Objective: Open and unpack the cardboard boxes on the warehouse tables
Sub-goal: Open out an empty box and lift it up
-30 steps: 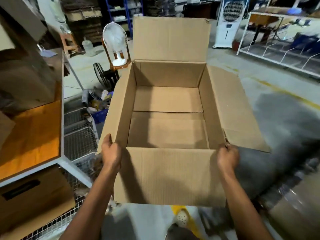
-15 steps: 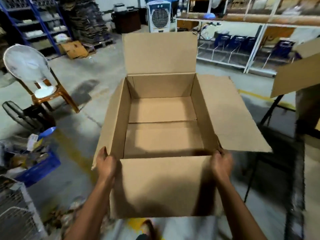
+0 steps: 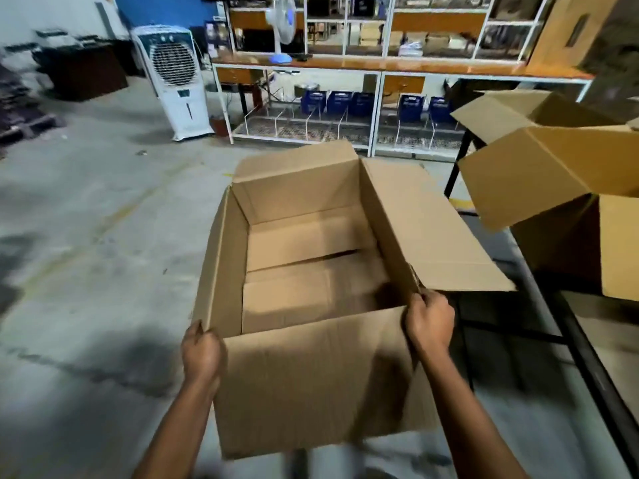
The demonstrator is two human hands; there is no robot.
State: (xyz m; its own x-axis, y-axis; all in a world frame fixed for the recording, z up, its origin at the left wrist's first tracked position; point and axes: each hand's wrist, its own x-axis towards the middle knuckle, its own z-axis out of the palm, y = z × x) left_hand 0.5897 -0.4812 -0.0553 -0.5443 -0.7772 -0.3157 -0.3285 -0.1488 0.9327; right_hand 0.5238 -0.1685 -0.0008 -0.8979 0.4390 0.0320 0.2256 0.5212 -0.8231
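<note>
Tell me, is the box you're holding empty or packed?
Empty: the cardboard box is open-topped, and only its bare bottom flaps show inside. Left hand and right hand grip its near corners.

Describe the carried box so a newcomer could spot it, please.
Find the long white-framed workbench at the back. Before it, the left hand and right hand grip an open cardboard box. Unlike the boxes at right, it is held in mid-air.
</note>
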